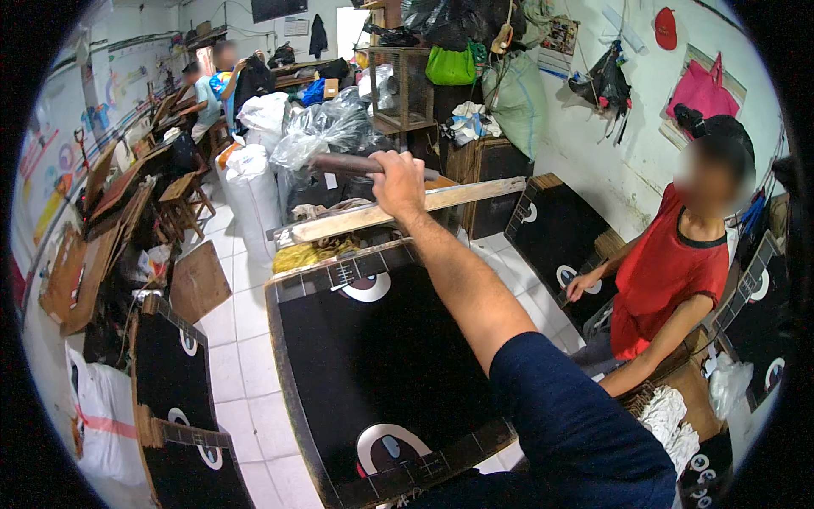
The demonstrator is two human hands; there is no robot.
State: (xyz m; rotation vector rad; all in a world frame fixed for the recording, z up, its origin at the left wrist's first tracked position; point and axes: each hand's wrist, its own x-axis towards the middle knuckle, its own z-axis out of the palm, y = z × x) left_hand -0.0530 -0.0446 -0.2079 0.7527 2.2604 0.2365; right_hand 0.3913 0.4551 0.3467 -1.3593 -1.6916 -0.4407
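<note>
My right hand [398, 181] is wrapped round a long dark brown bar [343, 163], raised near a pale wooden plank [411, 206] beyond the board in front of me. Below my forearm lies that board, covered with a black sheet [356, 356] printed with large cartoon eyes [390, 445] and edged with dark strips marked with ticks [305, 280]. Yellow cloth [309, 254] is bunched under the plank. My left hand is out of the picture.
A person in red [657, 280] stands at right beside more black printed boards [551, 237] and white cloth [666, 420]. Printed boards [174, 373] and wooden benches [178, 204] line the left. Stuffed bags [250, 187] sit behind the plank; two other people [203, 102] are farther back.
</note>
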